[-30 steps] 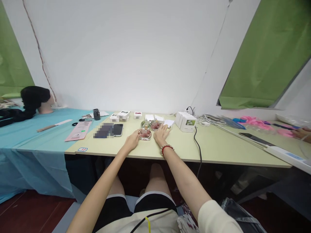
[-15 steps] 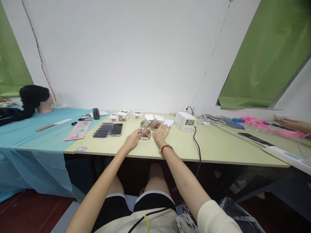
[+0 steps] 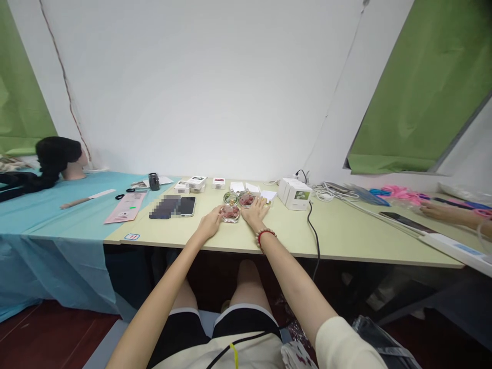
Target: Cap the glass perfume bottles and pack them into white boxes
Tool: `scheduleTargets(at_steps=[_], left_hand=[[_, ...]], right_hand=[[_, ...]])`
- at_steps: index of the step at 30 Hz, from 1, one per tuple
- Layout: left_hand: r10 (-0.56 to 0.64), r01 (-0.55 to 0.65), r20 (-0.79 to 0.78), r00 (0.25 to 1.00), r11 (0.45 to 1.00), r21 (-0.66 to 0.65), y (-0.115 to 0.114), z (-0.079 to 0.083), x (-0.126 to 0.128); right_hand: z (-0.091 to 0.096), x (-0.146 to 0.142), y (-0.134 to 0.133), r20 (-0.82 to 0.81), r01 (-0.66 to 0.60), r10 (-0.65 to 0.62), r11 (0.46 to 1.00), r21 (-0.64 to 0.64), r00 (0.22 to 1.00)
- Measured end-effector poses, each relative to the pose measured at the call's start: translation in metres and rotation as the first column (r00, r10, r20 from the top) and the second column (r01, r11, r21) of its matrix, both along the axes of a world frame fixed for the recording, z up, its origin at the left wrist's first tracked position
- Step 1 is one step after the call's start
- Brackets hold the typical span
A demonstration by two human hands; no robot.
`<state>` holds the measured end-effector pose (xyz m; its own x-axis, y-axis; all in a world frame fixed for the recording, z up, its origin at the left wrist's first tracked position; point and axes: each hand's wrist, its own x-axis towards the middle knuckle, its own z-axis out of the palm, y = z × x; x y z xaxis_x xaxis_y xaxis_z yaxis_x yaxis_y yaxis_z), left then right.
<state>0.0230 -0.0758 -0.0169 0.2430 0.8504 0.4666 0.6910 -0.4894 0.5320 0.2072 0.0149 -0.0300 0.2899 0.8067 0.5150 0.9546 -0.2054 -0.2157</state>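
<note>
In the head view, a round clear dish with reddish contents (image 3: 230, 213) sits near the table's front edge. My left hand (image 3: 210, 224) holds its left side, the fingers curled against the rim. My right hand (image 3: 254, 212) lies just right of it, palm down, fingers stretched forward along a second reddish round dish (image 3: 246, 198) and partly covering it. A third round dish, greenish (image 3: 230, 198), is behind the front one. White cards (image 3: 268, 196) lie beyond my right fingertips, with a small gold-coloured piece near them that I cannot make out.
White boxes (image 3: 298, 193) stand to the right, smaller boxes (image 3: 197, 182) at back left. A phone (image 3: 187, 206), pink sheet (image 3: 126, 207), knife-like tool (image 3: 87, 198) and dark jar (image 3: 154, 181) are left. A black cable (image 3: 315, 233) hangs over the edge. Another person's hand (image 3: 432, 210) is far right.
The view has shifted slightly. My right hand stays beside the dishes with small finger movement; my left hand keeps its place at the front dish. The other person's hand has come further left, lower.
</note>
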Motion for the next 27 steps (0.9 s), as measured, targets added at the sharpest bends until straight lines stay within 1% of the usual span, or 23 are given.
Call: scheduleTargets(at_steps=[4,8,11,13,15,18,22,27], left_hand=[[0.005,-0.005,0.006,1.0,1.0,0.008,-0.002,0.001,0.001],[0.021,-0.021,0.017,1.0,1.0,-0.016,-0.004,0.003,0.002],[0.017,-0.016,0.005,1.0,0.999,-0.041,-0.005,0.005,0.002],[0.009,-0.009,0.002,1.0,0.999,-0.033,-0.005,0.004,0.002],[0.009,-0.009,0.007,1.0,1.0,-0.014,-0.004,0.003,0.001],[0.005,-0.005,0.01,1.0,1.0,0.01,-0.002,0.0,0.001],[0.02,-0.02,0.007,1.0,1.0,-0.003,0.0,-0.001,0.001],[0.03,-0.03,0.03,0.999,1.0,-0.005,0.0,-0.001,0.002]], right_hand=[[0.003,0.005,0.005,0.039,-0.035,0.035,0.999,0.016,0.999],[0.005,0.006,0.002,0.028,0.0,0.0,1.0,0.022,1.0],[0.006,0.004,-0.003,0.029,0.006,-0.008,0.999,0.048,1.0],[0.008,0.003,-0.007,0.008,0.016,-0.017,0.997,0.069,1.0],[0.009,0.003,-0.009,-0.045,0.029,-0.025,0.995,0.092,0.999],[0.012,0.005,-0.012,-0.176,0.059,-0.038,0.992,0.113,0.984],[0.015,0.011,-0.017,-0.348,0.125,-0.092,0.99,0.072,0.933],[0.015,0.016,-0.019,-0.395,0.137,-0.111,0.99,0.039,0.912]])
